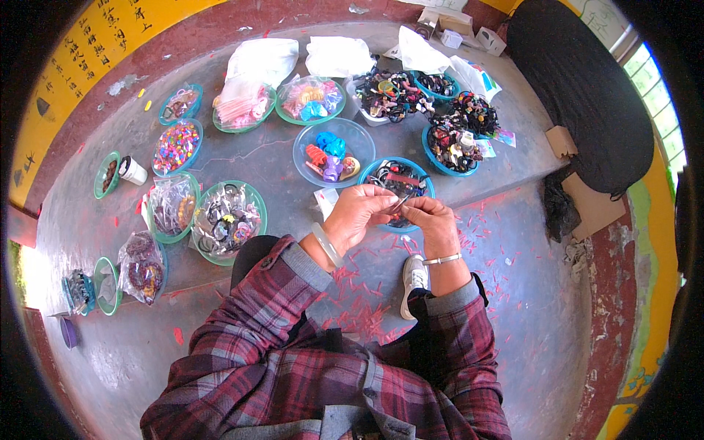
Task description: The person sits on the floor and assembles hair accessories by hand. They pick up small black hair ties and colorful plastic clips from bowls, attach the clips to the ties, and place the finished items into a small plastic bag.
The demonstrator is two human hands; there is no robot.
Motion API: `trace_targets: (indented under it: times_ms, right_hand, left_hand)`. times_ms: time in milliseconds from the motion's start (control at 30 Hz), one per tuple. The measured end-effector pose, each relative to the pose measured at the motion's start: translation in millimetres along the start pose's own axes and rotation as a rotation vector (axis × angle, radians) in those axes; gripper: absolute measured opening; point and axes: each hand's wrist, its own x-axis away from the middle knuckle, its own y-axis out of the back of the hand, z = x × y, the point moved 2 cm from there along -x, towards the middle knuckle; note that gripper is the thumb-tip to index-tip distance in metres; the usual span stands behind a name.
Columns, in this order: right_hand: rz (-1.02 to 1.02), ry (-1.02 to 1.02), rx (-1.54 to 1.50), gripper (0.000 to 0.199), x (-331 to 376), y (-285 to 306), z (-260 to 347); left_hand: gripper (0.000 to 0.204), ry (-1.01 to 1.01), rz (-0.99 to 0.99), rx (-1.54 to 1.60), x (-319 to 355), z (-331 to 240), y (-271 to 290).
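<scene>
The person sits on a raised concrete floor [293, 158] with both hands held together over the near edge of the step. The left hand [357, 213] and the right hand [434, 224] are each pinched shut on one small, thin dark piece [400, 204], which is held between the fingertips just above a blue bowl [374, 170] of dark hair ties. What the piece is exactly is too small to tell.

As a judgement, the work looks to be mid-way: many bowls across the floor are already filled. A clear bowl [358, 134] holds blue and red clips, green bowls [254, 198] near the left hold bagged bands, and more blue bowls [427, 144] toward the far right corner are heaped with dark ties. Pink scraps [367, 312] lie scattered on the lower floor beside a white shoe [415, 279], which suggests many pieces have been handled. The piece in the fingers is not yet set down, and the bowls are still full
</scene>
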Motion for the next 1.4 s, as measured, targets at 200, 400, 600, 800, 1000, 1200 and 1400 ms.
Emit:
trace_targets:
  times_ms: [200,400,600,800,1000,1200,1400]
  right_hand:
    - [0.012,-0.008,0.026,0.01,0.5,-1.1,1.9]
    - [-0.041,0.09,-0.003,0.011,1.7,1.0,5.5]
    - [-0.317,0.651,0.638,0.019,27.7,-12.1,47.0]
    - [-0.201,0.698,0.838,0.022,32.9,-27.2,40.6]
    - [-0.182,0.612,0.824,0.018,26.9,-24.3,30.9]
    - [-0.165,0.599,0.786,0.011,25.9,-19.5,29.0]
    - [-0.164,0.636,0.84,0.008,25.4,-21.2,27.0]
  left_hand:
    - [0.013,-0.01,-0.005,-0.031,2.0,-1.6,-2.0]
    - [0.012,-0.017,-0.03,-0.047,1.2,-1.3,-2.6]
    - [0.011,-0.038,-0.062,-0.213,3.5,-5.8,-3.3]
    - [0.014,-0.149,-0.01,-0.441,3.5,-5.1,-10.7]
    - [0.015,-0.253,-0.037,-0.622,0.9,4.3,-8.5]
    - [0.016,-0.289,-0.012,-0.764,7.3,-2.2,-16.3]
    - [0.013,-0.259,-0.006,-0.696,8.9,0.5,-18.2]
